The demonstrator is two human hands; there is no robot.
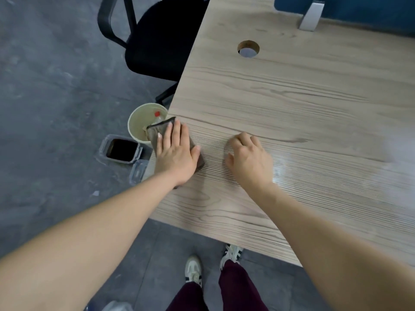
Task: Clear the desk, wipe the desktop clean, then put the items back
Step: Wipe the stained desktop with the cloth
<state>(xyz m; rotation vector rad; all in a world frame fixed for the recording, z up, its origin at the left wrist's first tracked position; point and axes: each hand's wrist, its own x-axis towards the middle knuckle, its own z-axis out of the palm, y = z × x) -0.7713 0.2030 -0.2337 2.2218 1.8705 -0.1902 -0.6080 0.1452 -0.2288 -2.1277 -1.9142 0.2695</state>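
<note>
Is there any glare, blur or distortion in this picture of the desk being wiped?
Head view: pale glare on the desk at right; wide-angle lens bends its edges; the left hand on the cloth looks sharp, the right hand slightly soft.

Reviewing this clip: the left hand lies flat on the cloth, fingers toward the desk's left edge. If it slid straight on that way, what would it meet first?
The left hand presses the cloth at the desk edge. Straight on, it would probably leave the desktop over the pale bin with a red-capped bottle; the bin looks well below.
</note>
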